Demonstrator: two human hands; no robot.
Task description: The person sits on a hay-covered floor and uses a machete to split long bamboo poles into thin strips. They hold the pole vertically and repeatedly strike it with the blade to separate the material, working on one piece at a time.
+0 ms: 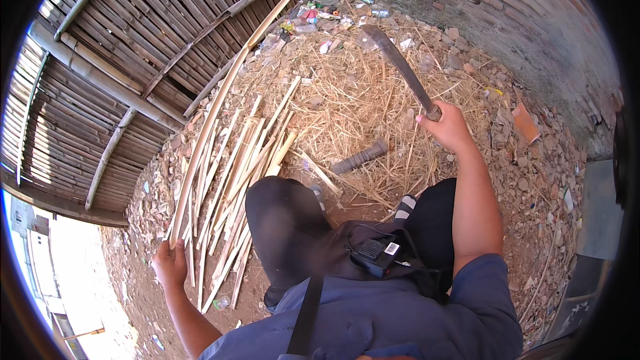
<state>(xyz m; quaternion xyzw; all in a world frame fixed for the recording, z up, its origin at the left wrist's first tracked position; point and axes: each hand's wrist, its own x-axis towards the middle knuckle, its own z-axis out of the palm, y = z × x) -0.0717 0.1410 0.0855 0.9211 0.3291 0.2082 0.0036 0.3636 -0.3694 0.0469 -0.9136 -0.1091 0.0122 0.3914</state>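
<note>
My right hand (448, 127) is closed round the handle of a machete (402, 67), whose dark curved blade points up and away over the straw. Down at the left, my left hand (171, 264) grips the near end of a long bamboo strip (208, 123). That strip slants far forward along the bamboo wall. Beside it lies a loose pile of split bamboo strips (235, 180) on the ground, next to my left knee. A short ridged dark piece, perhaps a bamboo root end (361, 157), rests on the ground in front of me.
Straw-like shavings (353, 100) cover the ground ahead. A slatted bamboo wall (153, 33) rises at the left, a brick wall (493, 0) at the far right. Rubbish (313, 17) lies in the far corner, and rubble (527, 180) spreads on the right. A black device (375, 255) sits on my lap.
</note>
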